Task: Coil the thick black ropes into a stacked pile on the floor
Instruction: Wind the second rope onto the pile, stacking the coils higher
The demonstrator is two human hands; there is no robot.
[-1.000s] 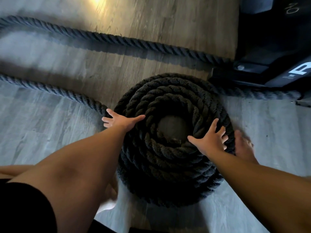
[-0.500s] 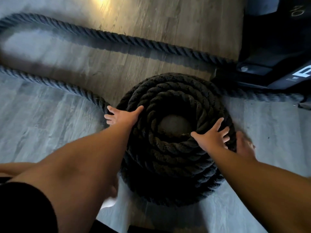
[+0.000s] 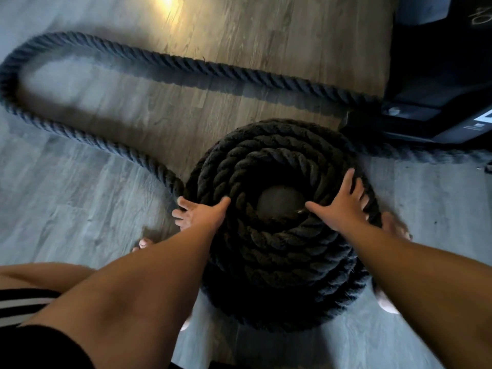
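While left hand [image 3: 200,214] and right hand [image 3: 345,206] press spread on rope coil [image 3: 279,251], machine label [image 3: 477,126] unreadable.

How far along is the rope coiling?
Done: several turns stacked in the coil. In hand: left grip touches the coil's left edge; right grip presses its top. Left: a long loop of loose rope lies uncoiled on the floor.

Grey-brown wood-plank floor [image 3: 80,209]. A warm light glare [image 3: 167,0] lies at its far edge. Dark black equipment [image 3: 439,75] fills the far right corner.
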